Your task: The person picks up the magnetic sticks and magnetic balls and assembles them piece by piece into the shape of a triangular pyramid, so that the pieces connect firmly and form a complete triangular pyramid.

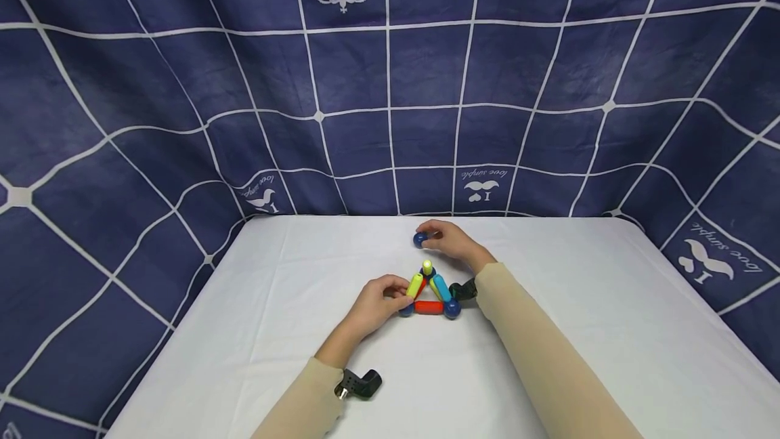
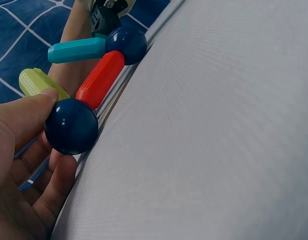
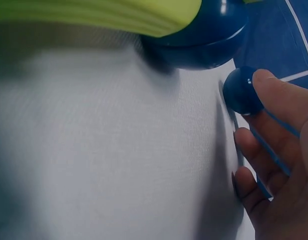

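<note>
On the white table stands a triangle of chunky rods joined by dark blue balls. A red rod (image 1: 429, 307) lies along its front between two balls, the front right ball (image 1: 452, 309) and the front left ball (image 2: 71, 126). From these rise a light blue rod (image 1: 441, 288) and a yellow-green rod (image 1: 415, 286). Another yellow-green rod (image 1: 427, 267) sticks up at the back corner. My left hand (image 1: 376, 305) pinches the left yellow-green rod near its base, thumb beside the ball. Behind the structure, my right hand (image 1: 449, 241) holds a loose blue ball (image 3: 242, 90) between thumb and fingers.
The white tablecloth (image 1: 292, 276) spreads around the structure. A dark blue curtain with white lines (image 1: 426, 73) hangs behind the table and at both sides. Black wrist cameras sit on both wrists; the right one (image 1: 464, 289) is close beside the structure.
</note>
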Action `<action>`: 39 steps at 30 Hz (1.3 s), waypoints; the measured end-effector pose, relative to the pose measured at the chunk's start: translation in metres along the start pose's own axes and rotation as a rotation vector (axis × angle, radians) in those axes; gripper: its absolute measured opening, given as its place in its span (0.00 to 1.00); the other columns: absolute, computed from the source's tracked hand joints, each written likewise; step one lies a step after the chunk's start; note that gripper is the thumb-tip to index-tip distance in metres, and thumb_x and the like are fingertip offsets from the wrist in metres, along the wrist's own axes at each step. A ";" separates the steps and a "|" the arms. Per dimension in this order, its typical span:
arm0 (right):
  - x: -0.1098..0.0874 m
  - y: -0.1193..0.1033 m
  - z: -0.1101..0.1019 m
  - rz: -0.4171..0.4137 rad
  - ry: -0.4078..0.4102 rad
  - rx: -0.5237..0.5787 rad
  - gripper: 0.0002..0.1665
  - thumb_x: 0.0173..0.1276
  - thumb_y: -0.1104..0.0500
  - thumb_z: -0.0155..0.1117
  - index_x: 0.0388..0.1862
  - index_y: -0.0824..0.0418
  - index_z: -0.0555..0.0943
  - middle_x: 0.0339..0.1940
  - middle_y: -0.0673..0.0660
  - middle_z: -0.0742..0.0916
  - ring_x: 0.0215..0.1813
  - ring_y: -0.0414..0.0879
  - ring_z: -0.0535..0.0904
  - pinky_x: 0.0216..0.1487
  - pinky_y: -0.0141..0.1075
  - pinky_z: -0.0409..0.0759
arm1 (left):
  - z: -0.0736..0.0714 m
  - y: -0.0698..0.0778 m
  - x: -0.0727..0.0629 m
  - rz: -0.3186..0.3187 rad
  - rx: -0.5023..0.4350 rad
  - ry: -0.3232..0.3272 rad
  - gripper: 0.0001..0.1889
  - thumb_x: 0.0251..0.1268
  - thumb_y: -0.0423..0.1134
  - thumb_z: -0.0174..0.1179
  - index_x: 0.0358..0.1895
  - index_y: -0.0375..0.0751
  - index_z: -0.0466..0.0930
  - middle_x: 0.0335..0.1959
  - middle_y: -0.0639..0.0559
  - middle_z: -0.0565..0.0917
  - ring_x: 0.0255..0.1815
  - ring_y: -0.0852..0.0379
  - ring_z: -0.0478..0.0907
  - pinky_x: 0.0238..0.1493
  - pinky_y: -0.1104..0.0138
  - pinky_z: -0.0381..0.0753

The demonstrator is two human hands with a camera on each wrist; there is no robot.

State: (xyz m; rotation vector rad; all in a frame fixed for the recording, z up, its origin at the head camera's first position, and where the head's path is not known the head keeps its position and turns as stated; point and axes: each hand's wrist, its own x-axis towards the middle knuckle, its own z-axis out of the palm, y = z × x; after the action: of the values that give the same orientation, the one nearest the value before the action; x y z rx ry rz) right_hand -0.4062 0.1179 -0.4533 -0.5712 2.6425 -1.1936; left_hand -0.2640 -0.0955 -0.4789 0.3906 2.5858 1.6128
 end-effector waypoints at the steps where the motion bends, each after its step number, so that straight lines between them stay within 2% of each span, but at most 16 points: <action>1: 0.000 0.001 0.000 0.006 0.010 -0.006 0.21 0.69 0.60 0.66 0.61 0.56 0.80 0.57 0.59 0.84 0.55 0.53 0.78 0.63 0.46 0.76 | 0.000 0.000 0.000 0.004 0.001 0.000 0.11 0.63 0.38 0.69 0.47 0.42 0.83 0.37 0.52 0.84 0.39 0.59 0.78 0.40 0.72 0.78; 5: -0.001 0.003 0.000 0.016 0.040 -0.020 0.17 0.67 0.61 0.68 0.54 0.56 0.81 0.50 0.58 0.85 0.50 0.50 0.78 0.56 0.43 0.77 | 0.000 -0.001 0.000 0.008 0.001 0.000 0.11 0.63 0.38 0.69 0.47 0.42 0.83 0.37 0.52 0.84 0.39 0.59 0.78 0.40 0.73 0.78; 8: -0.004 0.004 -0.001 0.028 0.050 -0.015 0.16 0.67 0.61 0.68 0.53 0.56 0.81 0.50 0.58 0.86 0.52 0.51 0.79 0.57 0.45 0.77 | 0.000 -0.001 0.000 0.008 -0.004 0.000 0.11 0.63 0.38 0.69 0.47 0.42 0.83 0.37 0.52 0.84 0.39 0.60 0.78 0.41 0.73 0.78; 12: -0.011 0.005 -0.002 0.060 0.052 -0.016 0.18 0.68 0.58 0.68 0.56 0.54 0.81 0.53 0.58 0.85 0.55 0.52 0.78 0.59 0.46 0.77 | 0.000 -0.001 0.000 0.024 -0.003 0.001 0.11 0.63 0.37 0.69 0.47 0.41 0.83 0.36 0.51 0.84 0.39 0.60 0.78 0.40 0.73 0.78; 16: -0.019 0.003 -0.005 0.059 0.054 -0.018 0.21 0.70 0.53 0.66 0.61 0.52 0.81 0.55 0.58 0.85 0.54 0.52 0.79 0.54 0.42 0.80 | 0.000 0.000 -0.001 0.030 0.011 0.011 0.10 0.63 0.37 0.69 0.46 0.41 0.83 0.36 0.52 0.84 0.38 0.60 0.78 0.40 0.73 0.78; 19: -0.027 0.001 -0.009 0.062 0.080 0.028 0.21 0.70 0.52 0.66 0.61 0.51 0.81 0.56 0.58 0.84 0.51 0.52 0.81 0.45 0.39 0.81 | 0.001 0.000 -0.001 0.008 0.019 0.013 0.10 0.63 0.39 0.69 0.46 0.43 0.83 0.36 0.53 0.84 0.38 0.61 0.77 0.40 0.73 0.78; 22: -0.037 -0.006 -0.011 0.073 0.116 0.106 0.20 0.69 0.51 0.66 0.60 0.49 0.82 0.56 0.58 0.84 0.48 0.54 0.81 0.42 0.41 0.82 | 0.002 0.001 -0.002 -0.006 0.035 0.014 0.11 0.63 0.40 0.69 0.46 0.44 0.83 0.36 0.53 0.84 0.38 0.60 0.77 0.40 0.72 0.78; 26: -0.052 -0.018 -0.010 0.054 0.139 0.154 0.20 0.69 0.50 0.67 0.59 0.47 0.82 0.55 0.56 0.84 0.48 0.55 0.79 0.44 0.44 0.80 | 0.003 0.003 -0.004 -0.010 0.058 0.021 0.11 0.63 0.40 0.69 0.46 0.45 0.83 0.37 0.53 0.84 0.38 0.60 0.77 0.41 0.71 0.78; 31: -0.069 -0.031 -0.005 0.006 0.190 0.159 0.17 0.69 0.49 0.67 0.56 0.46 0.82 0.51 0.54 0.85 0.48 0.50 0.77 0.43 0.38 0.76 | 0.005 0.004 -0.005 -0.006 0.063 0.028 0.11 0.63 0.40 0.69 0.47 0.45 0.83 0.37 0.54 0.83 0.38 0.60 0.77 0.40 0.72 0.78; 39: -0.096 -0.042 0.002 -0.052 0.243 0.246 0.18 0.68 0.48 0.68 0.56 0.46 0.82 0.49 0.53 0.85 0.47 0.50 0.78 0.50 0.40 0.77 | 0.006 0.005 -0.005 0.006 0.061 0.036 0.11 0.63 0.39 0.69 0.46 0.44 0.83 0.37 0.53 0.84 0.38 0.60 0.77 0.39 0.73 0.78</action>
State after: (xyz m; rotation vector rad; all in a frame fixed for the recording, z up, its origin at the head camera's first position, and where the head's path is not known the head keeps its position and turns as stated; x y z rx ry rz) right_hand -0.3074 0.1313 -0.4216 -0.4801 2.6243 -1.6701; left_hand -0.2568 -0.0897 -0.4770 0.3767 2.6681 1.5605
